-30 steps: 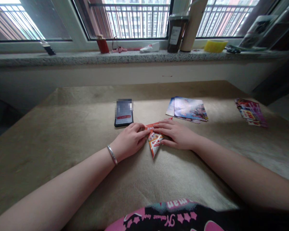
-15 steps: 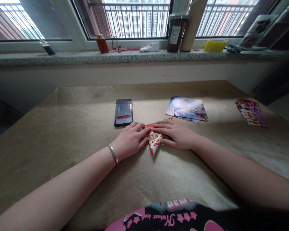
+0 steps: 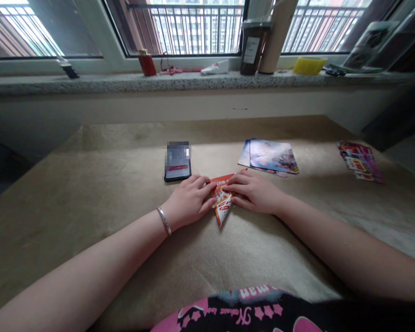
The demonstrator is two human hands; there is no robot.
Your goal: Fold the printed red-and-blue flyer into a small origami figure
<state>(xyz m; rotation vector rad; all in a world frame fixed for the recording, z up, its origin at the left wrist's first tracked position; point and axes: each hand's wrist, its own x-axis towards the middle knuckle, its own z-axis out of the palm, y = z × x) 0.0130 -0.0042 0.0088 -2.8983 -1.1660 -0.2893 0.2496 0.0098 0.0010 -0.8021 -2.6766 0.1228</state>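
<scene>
A folded sheet of printed paper (image 3: 224,203), orange-red and white, lies on the table in a triangle with its tip toward me. My left hand (image 3: 193,198), a silver bangle at its wrist, grips the paper's left edge with thumb and fingers. From the other side my right hand (image 3: 254,191) bears on the paper's right part, fingers on top and thumb lower down at the edge. The fingers cover some of the sheet, so not every fold shows.
Behind my left hand lies a phone (image 3: 177,163). Glossy printed sheets (image 3: 273,157) are stacked beyond my right hand, and more colourful cards (image 3: 361,161) rest at far right. The windowsill (image 3: 110,83) carries a red container (image 3: 147,63), a dark lidded cup (image 3: 254,48) and yellow tape (image 3: 309,65).
My right fingers have shifted slightly toward me over the paper, showing more of its orange-red top edge. My left hand has barely moved.
</scene>
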